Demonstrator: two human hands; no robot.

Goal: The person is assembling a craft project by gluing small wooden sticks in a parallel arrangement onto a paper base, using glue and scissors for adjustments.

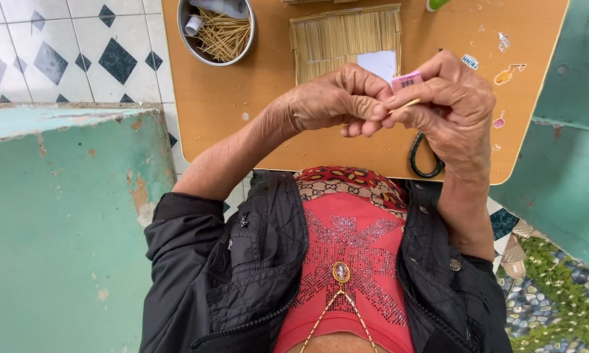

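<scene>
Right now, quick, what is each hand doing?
Left hand: closed, pinching the thin stick.
Right hand: closed, holding the small pink packet and the same stick.

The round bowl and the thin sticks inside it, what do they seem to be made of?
The bowl looks like metal, probably steel: grey rim with a dull shine. The sticks look like bare wood or bamboo: pale tan, matte, thin and straight. Which of the two cannot be told.

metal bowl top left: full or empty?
Partly full. The metal bowl holds a loose heap of thin sticks and a small white roll; bare metal shows at its left.
</scene>
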